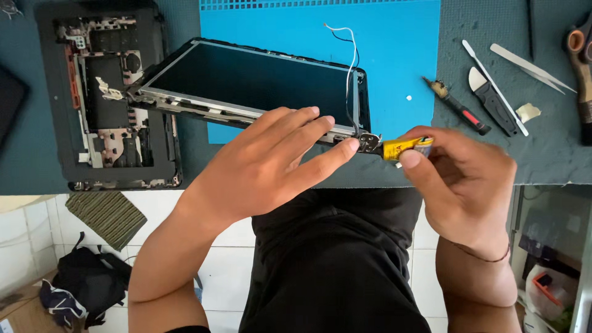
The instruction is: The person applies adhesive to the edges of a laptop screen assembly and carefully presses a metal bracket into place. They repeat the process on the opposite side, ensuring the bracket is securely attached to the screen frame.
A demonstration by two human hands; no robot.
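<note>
A detached laptop screen panel (253, 77) lies tilted across a blue mat (401, 55), with thin white and black wires (350, 55) running over its right side. My left hand (265, 163) rests flat on the panel's near edge, fingers spread, fingertips next to the metal hinge (369, 142) at the right corner. My right hand (462, 179) pinches a small yellow tube (404, 148) whose tip points at that hinge.
An opened laptop base (108, 92) sits at the left on the dark green work mat (555, 154). A small screwdriver (456, 106), a pry knife (490, 98), a spatula, tweezers (533, 68) and scissors (579, 61) lie at right. Below the table edge are floor tiles, a striped cloth and a black bag.
</note>
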